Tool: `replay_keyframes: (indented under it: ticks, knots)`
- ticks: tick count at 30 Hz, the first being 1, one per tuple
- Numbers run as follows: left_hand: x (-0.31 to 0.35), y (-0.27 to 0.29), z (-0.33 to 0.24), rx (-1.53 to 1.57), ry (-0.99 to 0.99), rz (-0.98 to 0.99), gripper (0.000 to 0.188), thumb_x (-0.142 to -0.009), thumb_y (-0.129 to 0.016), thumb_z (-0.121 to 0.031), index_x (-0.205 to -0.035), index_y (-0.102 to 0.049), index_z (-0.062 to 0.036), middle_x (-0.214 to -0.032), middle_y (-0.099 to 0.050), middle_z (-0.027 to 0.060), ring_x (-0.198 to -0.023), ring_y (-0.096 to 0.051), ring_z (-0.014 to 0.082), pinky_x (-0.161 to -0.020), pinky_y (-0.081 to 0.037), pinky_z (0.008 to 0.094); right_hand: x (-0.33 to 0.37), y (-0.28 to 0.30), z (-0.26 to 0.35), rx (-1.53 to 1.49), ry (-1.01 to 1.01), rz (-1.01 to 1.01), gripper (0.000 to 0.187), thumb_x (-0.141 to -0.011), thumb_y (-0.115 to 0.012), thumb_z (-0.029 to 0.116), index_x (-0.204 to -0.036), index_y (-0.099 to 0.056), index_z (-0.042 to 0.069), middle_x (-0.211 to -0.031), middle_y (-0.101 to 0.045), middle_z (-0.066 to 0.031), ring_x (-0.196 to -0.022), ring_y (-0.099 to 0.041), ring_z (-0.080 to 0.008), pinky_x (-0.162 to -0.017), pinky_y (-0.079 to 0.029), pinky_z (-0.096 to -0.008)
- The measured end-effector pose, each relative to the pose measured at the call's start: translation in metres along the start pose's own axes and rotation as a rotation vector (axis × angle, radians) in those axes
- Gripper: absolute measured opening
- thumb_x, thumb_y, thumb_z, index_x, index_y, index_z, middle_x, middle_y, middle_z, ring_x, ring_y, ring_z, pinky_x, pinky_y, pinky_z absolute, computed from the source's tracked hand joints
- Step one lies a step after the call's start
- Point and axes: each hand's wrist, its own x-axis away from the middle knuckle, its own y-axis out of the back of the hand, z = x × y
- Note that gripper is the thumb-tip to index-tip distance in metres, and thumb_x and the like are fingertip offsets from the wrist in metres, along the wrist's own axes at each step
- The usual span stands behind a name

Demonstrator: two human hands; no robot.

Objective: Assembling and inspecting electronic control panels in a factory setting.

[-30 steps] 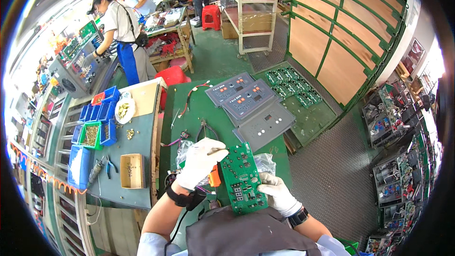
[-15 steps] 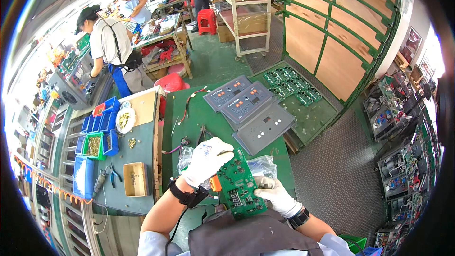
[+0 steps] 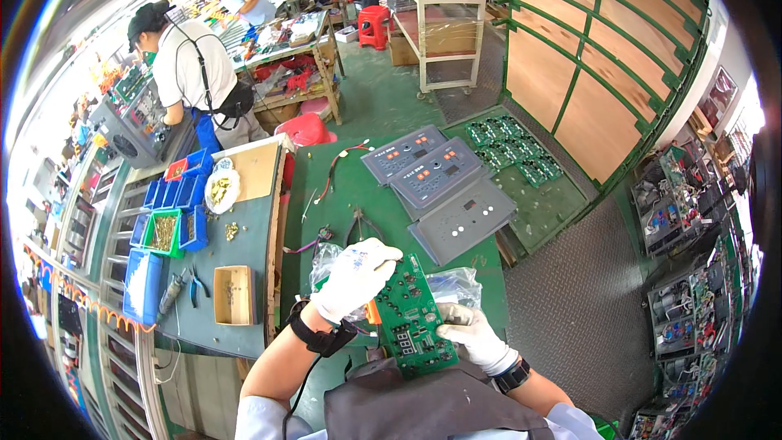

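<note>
A green circuit board (image 3: 414,322) with a small digit display and dark components is held tilted in front of my apron. My left hand (image 3: 356,281), in a white glove, has its fingers closed at the board's upper left edge. Just below that hand an orange piece (image 3: 373,312) shows beside the board; what it belongs to is hidden. My right hand (image 3: 475,337), also gloved, pinches the board's right edge, thumb on its face. Behind the hands lie clear plastic bags (image 3: 456,285) and black-handled pliers (image 3: 358,226).
Grey control panels (image 3: 464,218) lie on the green table (image 3: 326,171), with more circuit boards (image 3: 513,147) beyond. On the left bench stand blue bins (image 3: 143,285), a cardboard box (image 3: 234,296) and blue pliers (image 3: 196,285). A co-worker (image 3: 191,65) stands at far left; racks of electronics (image 3: 692,310) stand right.
The surroundings have shifted in the picture, mostly to the right, as the view turned slightly. Both hands keep nearly the same grip on the circuit board.
</note>
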Motion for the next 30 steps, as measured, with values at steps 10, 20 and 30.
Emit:
replay_keyframes:
  ticks: [10, 20, 30]
  knots:
    - [0.041, 0.056, 0.023, 0.161, 0.409, -0.429, 0.022, -0.084, -0.063, -0.002, -0.105, -0.065, -0.0026, -0.086, -0.065, 0.0074, -0.077, -0.063, 0.015, -0.071, -0.05, 0.0286, -0.002, 0.003, -0.008, 0.02, 0.131, -0.135, 0.044, -0.082, -0.066, 0.007, -0.122, -0.056, -0.008, -0.113, -0.064, -0.0093, -0.1, -0.058, -0.0153, -0.094, -0.043, -0.0294]
    - [0.229, -0.027, 0.142, -0.317, 0.649, 0.181, 0.014, -0.079, -0.058, -0.022, -0.077, -0.07, -0.0136, -0.081, -0.067, 0.0122, -0.078, -0.066, 0.032, -0.07, -0.051, 0.0433, -0.008, -0.008, 0.0, -0.132, 0.056, -0.276, 0.058, -0.077, -0.073, 0.018, -0.126, -0.052, -0.004, -0.114, -0.066, -0.01, -0.104, -0.062, -0.0188, -0.094, -0.047, -0.0329]
    - [0.238, -0.074, 0.173, -0.6, 0.726, 0.164, 0.016, -0.077, -0.06, -0.026, -0.075, -0.069, -0.0132, -0.082, -0.064, 0.0103, -0.073, -0.065, 0.0303, -0.066, -0.052, 0.0442, -0.012, -0.024, -0.003, -0.136, 0.074, -0.291, 0.046, -0.08, -0.068, 0.007, -0.121, -0.054, -0.007, -0.113, -0.065, -0.0113, -0.101, -0.061, -0.0188, -0.092, -0.048, -0.0337]
